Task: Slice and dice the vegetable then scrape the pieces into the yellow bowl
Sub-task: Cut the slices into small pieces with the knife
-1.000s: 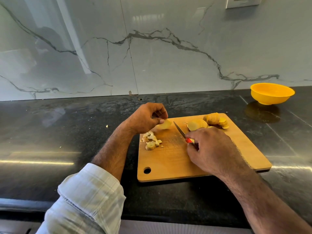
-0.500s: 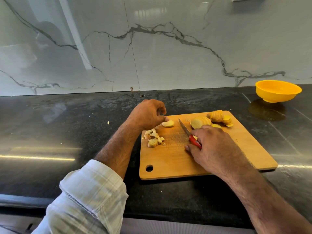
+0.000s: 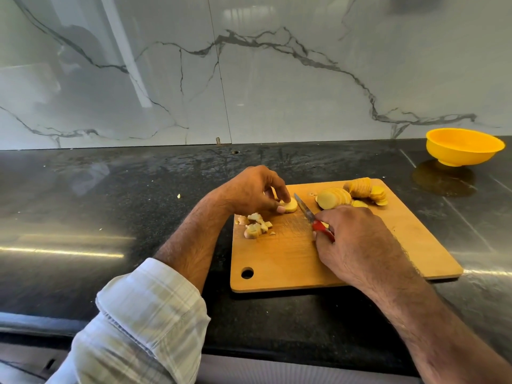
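A rectangular wooden cutting board (image 3: 346, 261) with rounded corners and a round hanging hole lies on the glossy black stone table (image 3: 110, 217). The left hand (image 3: 249, 192) curls its fingers (image 3: 279, 195) down onto a pale round slice (image 3: 289, 207) lying flat on the board, pinning it with thumb and fingertips. The right hand (image 3: 357, 242) grips a small knife (image 3: 311, 217) by its red handle, the thin metal blade angled toward the slice, its tip just beside it. Small rough diced pieces (image 3: 255, 225) sit in a loose heap at the board's left edge. A fanned row of sliced vegetable (image 3: 349, 194), tan-skinned with pale yellow faces, rests at the far edge. The smooth yellow bowl (image 3: 465, 146) stands well apart at the far right, by the veined marble wall (image 3: 249, 73).
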{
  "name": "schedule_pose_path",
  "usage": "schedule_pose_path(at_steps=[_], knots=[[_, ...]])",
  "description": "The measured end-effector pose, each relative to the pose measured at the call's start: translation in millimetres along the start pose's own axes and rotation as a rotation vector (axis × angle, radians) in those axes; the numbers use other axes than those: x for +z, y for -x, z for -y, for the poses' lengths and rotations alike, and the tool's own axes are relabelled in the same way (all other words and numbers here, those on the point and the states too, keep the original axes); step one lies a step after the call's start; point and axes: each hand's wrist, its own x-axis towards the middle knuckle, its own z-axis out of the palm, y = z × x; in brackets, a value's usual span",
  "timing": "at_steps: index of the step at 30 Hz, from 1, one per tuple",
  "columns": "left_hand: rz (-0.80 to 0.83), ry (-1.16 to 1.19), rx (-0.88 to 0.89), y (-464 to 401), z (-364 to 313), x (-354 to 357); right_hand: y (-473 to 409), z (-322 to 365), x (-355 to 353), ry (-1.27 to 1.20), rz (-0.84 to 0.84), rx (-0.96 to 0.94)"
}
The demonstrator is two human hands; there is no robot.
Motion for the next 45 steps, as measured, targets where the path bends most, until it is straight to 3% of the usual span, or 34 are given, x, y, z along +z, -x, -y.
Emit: schedule_pose_path(at_steps=[7,15,45], knots=[[-0.023,-0.019,-0.007,0.3,-0.4,-0.4,2.2,7.0,-3.4,-0.077,0.091,-0.025],[-0.041,-0.030,0.000,-0.3,0.8,0.1,1.6,10.6,-1.5,-0.109,-0.035,0.012],[-0.015,-0.028,0.014,-1.6,-2.5,2.6,-10.7,46.8,-14.5,0.199,0.318,-0.034]])
